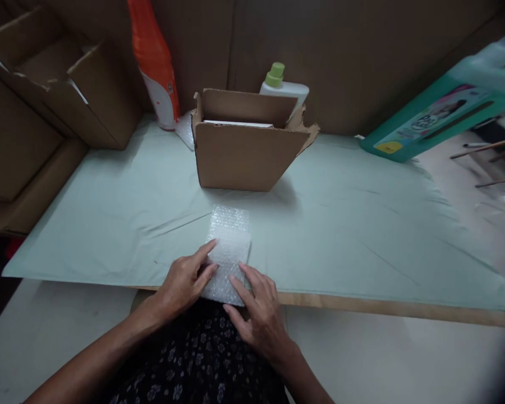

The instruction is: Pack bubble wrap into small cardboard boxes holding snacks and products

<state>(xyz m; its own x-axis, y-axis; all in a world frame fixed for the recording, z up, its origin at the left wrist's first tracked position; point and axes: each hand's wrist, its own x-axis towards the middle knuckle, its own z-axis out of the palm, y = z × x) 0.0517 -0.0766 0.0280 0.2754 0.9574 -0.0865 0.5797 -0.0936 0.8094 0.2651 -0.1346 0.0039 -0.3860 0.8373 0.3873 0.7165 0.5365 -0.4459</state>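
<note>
A table (362, 235) draped in pale green cloth carries an open cardboard box (244, 154) near its far edge, a white bottle (284, 87) just behind it. At the near edge lies a bubble wrap bundle (228, 252). The left hand (184, 283) and right hand (258, 314) press flat, fingers spread, on its near end.

1. A single head-worn view looks forward and down, close above the pale green cloth-covered table (340, 224).
2. It faces the brown cardboard back wall (362, 62) beyond the table.
</note>
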